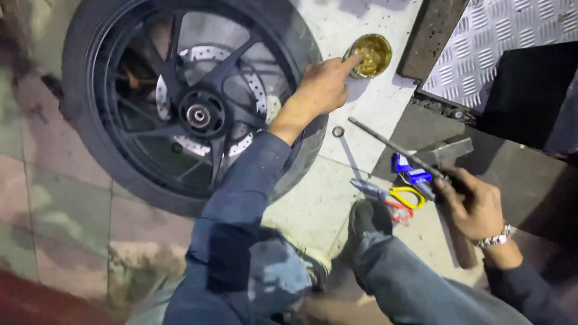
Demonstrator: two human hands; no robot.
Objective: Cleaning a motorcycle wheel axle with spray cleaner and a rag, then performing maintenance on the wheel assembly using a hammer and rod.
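Head view showed a small tin point(371, 54) of yellowish grease on the pale floor slab, just beside the wheel point(180, 102). The left hand point(322, 84) had its forefinger dipped in the tin, the other fingers curled. The right hand point(475, 204) was clamped around a hammer point(448, 156) handle and a thin rod point(391, 144). Pliers point(385, 195) lay near a shoe. Judging by this, grease was being picked up; next called for carrying it to the hub point(200, 115) without smearing.
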